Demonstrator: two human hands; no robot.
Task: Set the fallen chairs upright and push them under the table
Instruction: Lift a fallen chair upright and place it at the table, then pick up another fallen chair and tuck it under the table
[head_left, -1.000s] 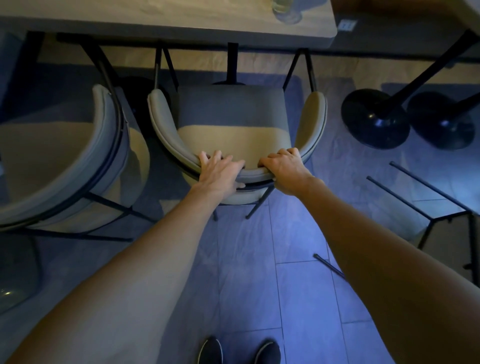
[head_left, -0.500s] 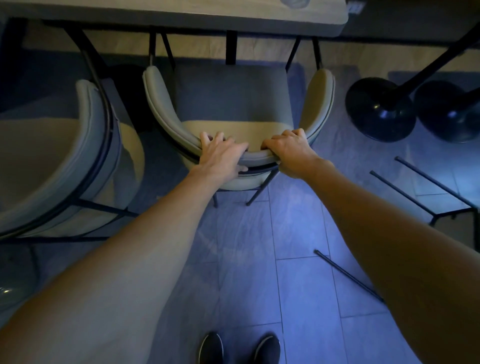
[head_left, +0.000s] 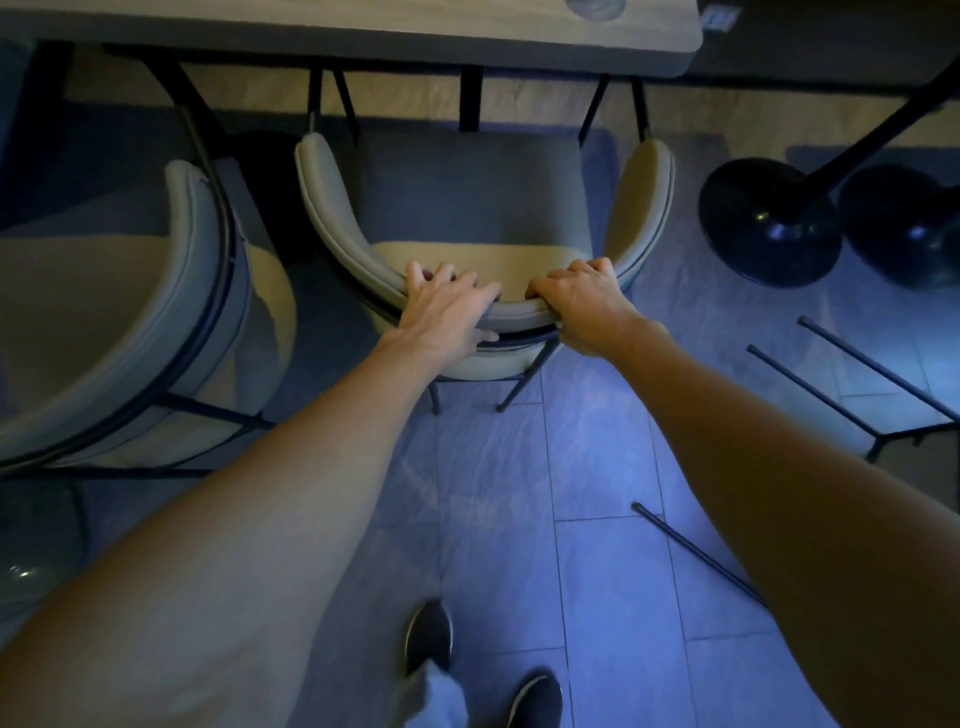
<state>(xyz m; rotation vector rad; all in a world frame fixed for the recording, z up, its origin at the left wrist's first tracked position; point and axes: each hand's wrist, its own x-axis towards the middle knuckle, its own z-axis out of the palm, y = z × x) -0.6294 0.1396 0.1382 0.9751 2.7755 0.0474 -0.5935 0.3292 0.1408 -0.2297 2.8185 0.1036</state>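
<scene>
Below the near edge of the wooden table (head_left: 363, 31), the middle chair (head_left: 467, 197) stands upright on the grey floor tiles (head_left: 597, 571) with its seat facing the table and its two curved arms reaching toward it. Its front legs show just beneath the tabletop's edge; how far the seat sits under the table cannot be told from this angle. The person holds the top of the curved backrest with both hands, set slightly apart. The left hand (head_left: 441, 312) lies over the rim with its fingers draped onto the inner side and its thumb tucked against the outer face. The right hand (head_left: 582, 306) grips the rim just beside it, fingers curled over the top edge. Both forearms stretch straight out from the camera.

Just to the left stands a second chair (head_left: 130, 338) of the same kind, also upright. On the right a fallen chair (head_left: 857, 384) lies on the floor, its thin black legs running sideways, partly hidden by the right forearm and cut by the frame. Beyond it sit two round black pedestal bases (head_left: 769, 223). A clear glass (head_left: 595, 8) rests on the tabletop, and the person's dark shoes (head_left: 428, 639) show at the bottom.
</scene>
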